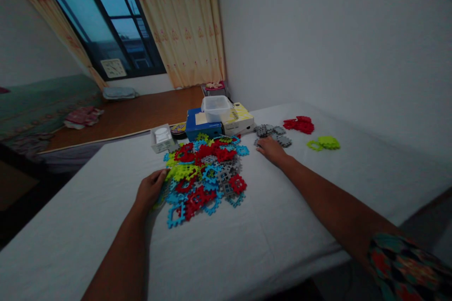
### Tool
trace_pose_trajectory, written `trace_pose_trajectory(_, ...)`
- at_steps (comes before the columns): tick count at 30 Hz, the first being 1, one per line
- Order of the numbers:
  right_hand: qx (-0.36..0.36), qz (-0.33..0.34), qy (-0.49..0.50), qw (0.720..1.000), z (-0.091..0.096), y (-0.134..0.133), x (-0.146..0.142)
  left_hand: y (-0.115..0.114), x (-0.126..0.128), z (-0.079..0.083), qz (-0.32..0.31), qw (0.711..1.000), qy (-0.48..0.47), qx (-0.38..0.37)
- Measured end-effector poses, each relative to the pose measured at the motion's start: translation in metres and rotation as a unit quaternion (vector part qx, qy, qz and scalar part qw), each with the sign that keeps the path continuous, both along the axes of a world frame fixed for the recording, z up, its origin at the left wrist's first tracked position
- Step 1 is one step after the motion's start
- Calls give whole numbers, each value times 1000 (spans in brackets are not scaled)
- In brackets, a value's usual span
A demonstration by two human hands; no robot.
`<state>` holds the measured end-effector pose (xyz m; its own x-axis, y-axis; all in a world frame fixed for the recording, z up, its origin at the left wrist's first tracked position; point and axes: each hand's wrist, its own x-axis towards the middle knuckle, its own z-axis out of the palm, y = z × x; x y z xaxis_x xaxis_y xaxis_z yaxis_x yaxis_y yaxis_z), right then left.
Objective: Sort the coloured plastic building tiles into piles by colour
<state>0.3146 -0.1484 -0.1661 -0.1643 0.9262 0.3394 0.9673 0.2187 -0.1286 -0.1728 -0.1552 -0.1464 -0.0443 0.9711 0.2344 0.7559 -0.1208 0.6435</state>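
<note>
- A mixed pile of toothed plastic pieces [208,169], red, blue, green and grey, lay heaped on the white-clothed counter [247,244], left of its middle and well in from the near edge
- The left hand [150,190] rested against the pile's left side, its fingers curled and close together beside some green pieces; whether they gripped one, I could not tell
- The right hand [271,149] reached to a smaller group of grey pieces [270,130], right of the pile, its fingers bent low at the group's near side; I could not tell if they pinched a piece
- Farther right, toward the wall [335,33], sat a cluster of red pieces [300,124], with green pieces [329,142] just nearer
- Behind the pile, by the counter's far edge, stood a blue box [203,128] and a yellow-and-white box [242,120], a clear tub [216,108] on top of them
- Left of these were a dark round tin [179,130] and a small clear box [162,138]
- Beyond hung a patterned curtain [183,23] beside a window [106,23]
</note>
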Motion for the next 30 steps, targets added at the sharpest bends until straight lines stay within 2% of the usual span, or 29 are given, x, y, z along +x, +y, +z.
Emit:
trace_pose_trajectory(3,-1,7,-6,1000,3,-4,-2,1,-1,-2,-4,1000,1,2)
trace_pose_trajectory(9,-49,23,63,997,5,-9,6,4,-5,-6,-4,1000,-12,0)
trace_pose_trajectory(11,-44,16,88,995,8,-7,16,5,-5,-6,-6,1000,-11,-4)
trace_pose_trajectory(14,23,-67,139,988,12,-6,46,6,-5,-6,-3,1000,-5,-8)
trace_pose_trajectory(16,69,-137,175,973,12,-7,70,6,-5,-6,-2,1000,-3,-8)
trace_pose_trajectory(18,84,-175,203,960,8,-9,88,6,-5,-7,-2,1000,-3,-7)
trace_pose_trajectory(21,81,-189,218,954,2,-11,97,6,-6,-7,-3,1000,-1,-12)
trace_pose_trajectory(24,104,-203,201,953,5,-9,89,5,-5,-7,-3,1000,7,-13)
trace_pose_trajectory(26,116,-162,191,961,8,-6,74,5,-5,-7,-6,1000,9,-9)
trace_pose_trajectory(30,71,60,188,978,5,-4,21,7,-5,-8,-6,1000,6,-3)
